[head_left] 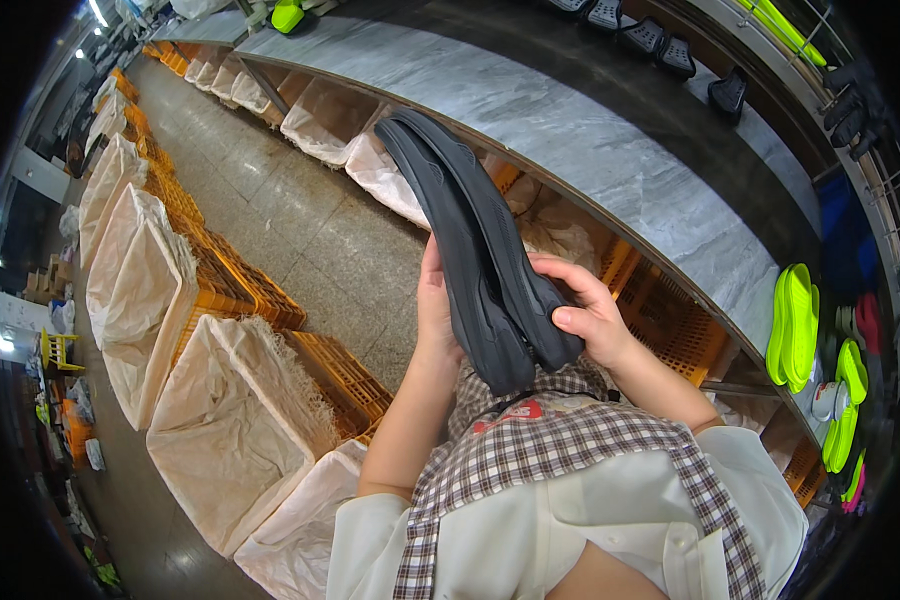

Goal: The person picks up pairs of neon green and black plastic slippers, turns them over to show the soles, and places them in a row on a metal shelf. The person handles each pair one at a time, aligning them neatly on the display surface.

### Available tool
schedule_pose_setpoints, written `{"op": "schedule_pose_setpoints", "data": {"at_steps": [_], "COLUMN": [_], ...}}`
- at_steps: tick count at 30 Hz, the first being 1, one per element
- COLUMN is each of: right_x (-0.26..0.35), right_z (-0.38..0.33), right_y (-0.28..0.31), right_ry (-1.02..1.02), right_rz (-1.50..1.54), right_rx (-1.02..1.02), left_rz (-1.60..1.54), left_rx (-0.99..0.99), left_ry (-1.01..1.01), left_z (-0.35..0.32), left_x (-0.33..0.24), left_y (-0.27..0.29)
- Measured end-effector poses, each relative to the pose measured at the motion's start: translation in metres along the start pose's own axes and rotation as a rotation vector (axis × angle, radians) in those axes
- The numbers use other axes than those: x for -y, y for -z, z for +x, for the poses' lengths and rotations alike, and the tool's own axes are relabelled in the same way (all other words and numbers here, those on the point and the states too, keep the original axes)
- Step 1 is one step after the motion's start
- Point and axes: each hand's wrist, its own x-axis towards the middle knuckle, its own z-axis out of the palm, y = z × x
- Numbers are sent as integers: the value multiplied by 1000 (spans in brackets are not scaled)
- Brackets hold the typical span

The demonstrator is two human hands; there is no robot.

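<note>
At mid-frame, a pair of black soles [458,255] is held aloft, the left hand [433,305] closed along their left side, fingers partly hidden, and the right hand [592,313] clasping the other side, thumb uppermost. Beyond, the grey worktop [570,130] curves from upper left to right; open floor [335,270] separates it from orange crates [245,280].
</note>
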Motion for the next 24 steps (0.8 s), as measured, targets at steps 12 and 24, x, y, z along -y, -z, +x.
{"op": "schedule_pose_setpoints", "data": {"at_steps": [12,24], "right_x": [-2,-25], "right_z": [9,1], "right_y": [14,26], "right_ry": [-317,-232], "right_rz": [958,1151], "right_rx": [-157,-84], "left_rz": [-666,-725], "left_rx": [304,434], "left_ry": [118,160], "left_z": [-13,-5], "left_x": [-13,-14], "left_y": [-1,2]}}
